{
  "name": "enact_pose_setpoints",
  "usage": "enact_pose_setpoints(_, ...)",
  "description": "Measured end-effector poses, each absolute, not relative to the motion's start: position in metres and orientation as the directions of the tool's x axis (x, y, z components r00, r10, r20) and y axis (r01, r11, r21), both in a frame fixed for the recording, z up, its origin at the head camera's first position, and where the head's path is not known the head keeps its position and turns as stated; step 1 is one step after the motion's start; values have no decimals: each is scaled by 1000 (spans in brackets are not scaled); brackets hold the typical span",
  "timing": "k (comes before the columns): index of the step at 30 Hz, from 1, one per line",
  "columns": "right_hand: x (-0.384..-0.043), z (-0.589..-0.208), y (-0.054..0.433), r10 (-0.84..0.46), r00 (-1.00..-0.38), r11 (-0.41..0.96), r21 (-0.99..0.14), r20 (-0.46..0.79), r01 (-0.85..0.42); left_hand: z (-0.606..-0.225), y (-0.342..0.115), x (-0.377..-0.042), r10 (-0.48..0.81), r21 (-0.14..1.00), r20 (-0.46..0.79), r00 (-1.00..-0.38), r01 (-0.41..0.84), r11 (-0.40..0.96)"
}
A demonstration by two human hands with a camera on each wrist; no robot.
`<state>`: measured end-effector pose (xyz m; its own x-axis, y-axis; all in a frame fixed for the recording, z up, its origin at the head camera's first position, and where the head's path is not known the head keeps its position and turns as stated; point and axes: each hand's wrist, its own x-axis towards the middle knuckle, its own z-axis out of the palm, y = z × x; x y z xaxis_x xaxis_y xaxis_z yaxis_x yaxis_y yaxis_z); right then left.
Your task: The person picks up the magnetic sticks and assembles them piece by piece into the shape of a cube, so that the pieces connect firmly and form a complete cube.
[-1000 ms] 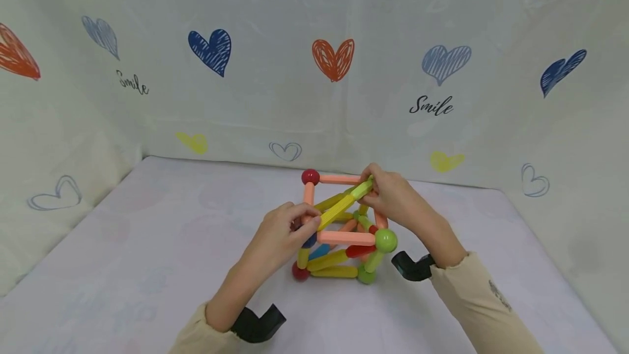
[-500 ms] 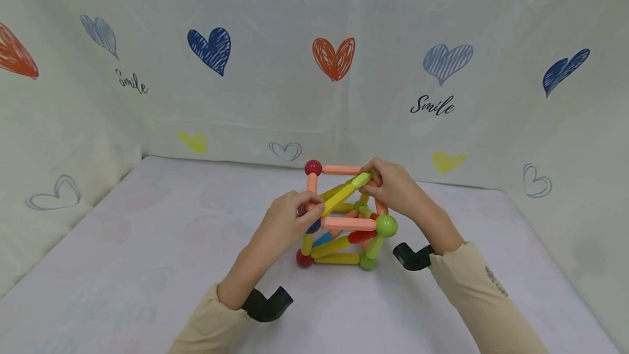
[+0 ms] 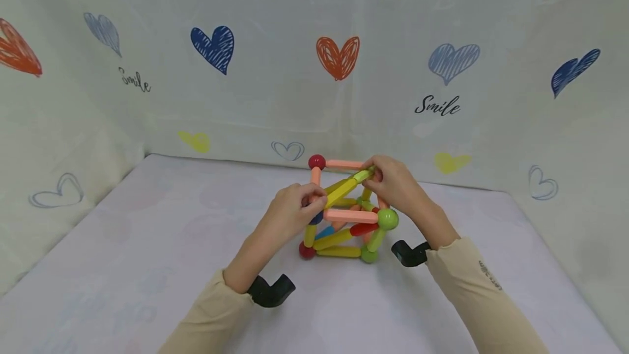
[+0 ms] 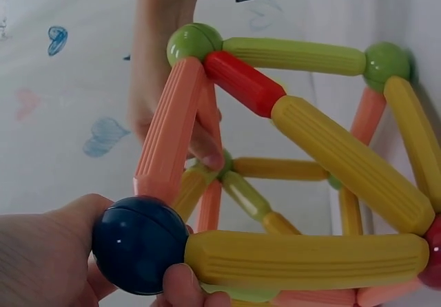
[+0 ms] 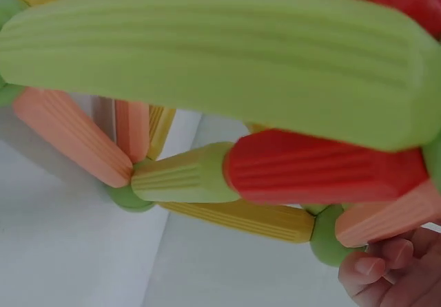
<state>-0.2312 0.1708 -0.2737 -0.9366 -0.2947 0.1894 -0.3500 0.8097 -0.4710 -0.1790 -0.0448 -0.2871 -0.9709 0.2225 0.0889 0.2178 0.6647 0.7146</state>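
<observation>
A box-shaped frame of coloured magnetic rods and balls stands mid-table in the head view, with a salmon rod (image 3: 351,216) along its near top edge. My left hand (image 3: 290,209) grips the dark blue ball (image 4: 141,245) at the near left top corner, thumb and fingers round it. At the far right top corner, my right hand (image 3: 397,186) pinches around a green ball (image 5: 329,235), which it hides in the head view. Between the two hands a yellow rod (image 3: 341,193) slants across the top, joined to a light green rod (image 3: 363,175).
A red ball (image 3: 316,162) marks the far left top corner, and a green ball (image 3: 388,219) the near right one. Yellow, red and blue rods fill the lower part. Behind the pale table (image 3: 162,223) hangs a white cloth (image 3: 275,97) printed with hearts.
The frame and both hands have moved away from me across the table, slightly to the right. Both hands keep their hold on the same corners.
</observation>
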Motion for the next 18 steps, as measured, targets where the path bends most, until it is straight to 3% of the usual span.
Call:
enact_pose_setpoints(8, -240, -273, 170, -279, -938, 844, -413, 205, -341, -284, -41, -193, 249, 680, 93, -964, 245, 691)
enact_pose_setpoints(18, -243, -266, 168, -350, -922, 900, -216, 163, -380, -282, -40, -198, 253, 675, 78, -964, 238, 698)
